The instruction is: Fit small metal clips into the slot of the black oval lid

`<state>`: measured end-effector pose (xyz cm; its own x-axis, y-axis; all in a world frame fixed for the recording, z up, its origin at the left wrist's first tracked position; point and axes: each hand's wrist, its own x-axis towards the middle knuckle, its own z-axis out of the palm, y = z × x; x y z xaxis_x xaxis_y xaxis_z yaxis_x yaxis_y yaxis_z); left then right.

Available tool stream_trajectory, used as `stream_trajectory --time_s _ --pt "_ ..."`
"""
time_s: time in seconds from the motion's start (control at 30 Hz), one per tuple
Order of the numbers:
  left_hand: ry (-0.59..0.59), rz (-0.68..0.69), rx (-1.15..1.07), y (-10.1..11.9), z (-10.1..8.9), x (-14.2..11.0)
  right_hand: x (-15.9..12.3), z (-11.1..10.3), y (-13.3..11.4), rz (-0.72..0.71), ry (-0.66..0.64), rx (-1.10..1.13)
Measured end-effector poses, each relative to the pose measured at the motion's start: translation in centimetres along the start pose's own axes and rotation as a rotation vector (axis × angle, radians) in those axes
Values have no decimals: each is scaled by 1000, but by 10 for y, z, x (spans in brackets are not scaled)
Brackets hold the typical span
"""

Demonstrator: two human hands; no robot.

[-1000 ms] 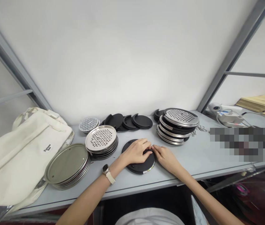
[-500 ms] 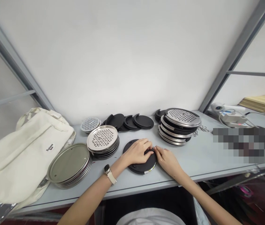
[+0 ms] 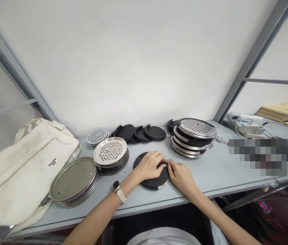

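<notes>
A black round disc (image 3: 147, 183), with a glossy strip along its near right rim, lies on the grey table in front of me. My left hand (image 3: 151, 165) rests over the disc, fingers bent and thumb curled in towards its right edge, holding it. My right hand (image 3: 181, 173) is closed in a pinch at that same edge, close to the left fingertips. Between the two hands a small metal loop (image 3: 166, 160) shows, gripped by the right fingertips; most of it is hidden. A watch (image 3: 116, 186) is on my left wrist.
Left of the disc stand a stack topped by a perforated grater plate (image 3: 110, 151) and a stack of olive-green round plates (image 3: 73, 178). Black discs (image 3: 155, 133) lie along the wall. Behind right are stacked graters (image 3: 197, 127) and metal hooks (image 3: 217, 140). A cream bag (image 3: 31, 170) fills the left.
The view has shifted slightly. My right fingers have turned a little at the disc's edge, and the small metal loop shows more plainly. My left hand stays on the disc.
</notes>
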<state>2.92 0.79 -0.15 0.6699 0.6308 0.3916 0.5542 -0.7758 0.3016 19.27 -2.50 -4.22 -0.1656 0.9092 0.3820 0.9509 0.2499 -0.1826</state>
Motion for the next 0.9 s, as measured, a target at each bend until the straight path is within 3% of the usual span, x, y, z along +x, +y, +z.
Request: stream_trajectory --time_s 0.9 --pt "22 -20 89 3 3 -1 1 1 3 -45 31 -96"
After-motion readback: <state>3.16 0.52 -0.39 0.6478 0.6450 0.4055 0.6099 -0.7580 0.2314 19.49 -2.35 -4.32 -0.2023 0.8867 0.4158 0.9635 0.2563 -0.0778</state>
